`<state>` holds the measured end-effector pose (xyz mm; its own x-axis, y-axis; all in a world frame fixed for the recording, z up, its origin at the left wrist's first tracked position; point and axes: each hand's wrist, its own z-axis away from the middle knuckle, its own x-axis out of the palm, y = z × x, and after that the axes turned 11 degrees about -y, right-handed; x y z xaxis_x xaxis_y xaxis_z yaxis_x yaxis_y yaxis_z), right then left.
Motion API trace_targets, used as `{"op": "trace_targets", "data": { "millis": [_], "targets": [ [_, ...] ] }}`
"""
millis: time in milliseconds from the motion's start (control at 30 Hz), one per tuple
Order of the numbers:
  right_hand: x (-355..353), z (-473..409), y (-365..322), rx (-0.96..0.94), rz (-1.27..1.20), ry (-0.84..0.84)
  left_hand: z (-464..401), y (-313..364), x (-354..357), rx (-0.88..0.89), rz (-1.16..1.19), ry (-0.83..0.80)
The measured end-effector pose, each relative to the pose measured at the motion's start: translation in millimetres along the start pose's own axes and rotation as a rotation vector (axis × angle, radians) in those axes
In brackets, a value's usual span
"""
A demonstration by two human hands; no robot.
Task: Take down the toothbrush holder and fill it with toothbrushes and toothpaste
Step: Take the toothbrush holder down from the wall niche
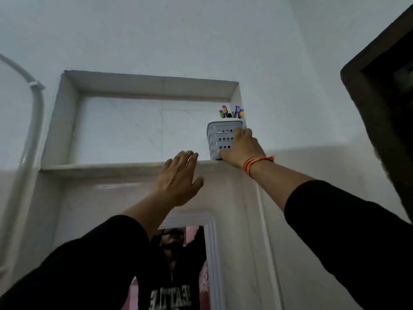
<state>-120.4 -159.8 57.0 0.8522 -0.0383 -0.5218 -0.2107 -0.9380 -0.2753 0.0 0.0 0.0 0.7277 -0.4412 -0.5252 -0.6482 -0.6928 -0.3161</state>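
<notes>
A recessed wall niche (125, 130) sits high above a mirror (178, 265). At the niche's right end, on its ledge, stands the white perforated toothbrush holder (220, 136), not yet taken down, with coloured brush heads (232, 112) already poking out of it. The right hand (242, 148) wraps its fingers around the holder's right side. The left hand (178, 177) hangs spread and empty, below the ledge, left of the holder. No toothpaste is visible; lifting down comes next.

Both arms stretched upward in black sleeves. The left hand (177, 176) was spread open, fingers apart. The right hand (242, 148) curled its fingers in a grip, orange threads at its wrist.
</notes>
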Motion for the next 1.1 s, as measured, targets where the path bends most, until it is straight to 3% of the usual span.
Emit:
{"op": "trace_targets", "data": {
  "millis": [67,300,500,700,933,1100],
  "targets": [
    [13.9,-15.4,2.9,0.018,-0.008,0.028,-5.7,-3.1,17.3,-0.053,-0.016,-0.032],
    [43.3,-61.3,-1.4,0.144,-0.104,0.085,-11.7,-3.9,54.5,-0.128,-0.058,0.106],
    [44.2,-70.5,-4.9,0.276,-0.299,0.098,-10.2,-9.0,42.0,-0.091,-0.002,0.006],
    [18.1,-44.6,-10.4,0.215,-0.585,0.168,-9.9,-18.5,18.3,-0.027,0.054,-0.203],
    [-13.9,6.5,-11.2,0.120,-0.645,0.080,26.2,-21.1,-1.7,0.021,0.311,-0.210],
    [5.4,79.9,-7.9,0.093,-0.742,-0.053,72.8,-11.6,3.0,0.030,0.375,-0.248]
  ]
}}
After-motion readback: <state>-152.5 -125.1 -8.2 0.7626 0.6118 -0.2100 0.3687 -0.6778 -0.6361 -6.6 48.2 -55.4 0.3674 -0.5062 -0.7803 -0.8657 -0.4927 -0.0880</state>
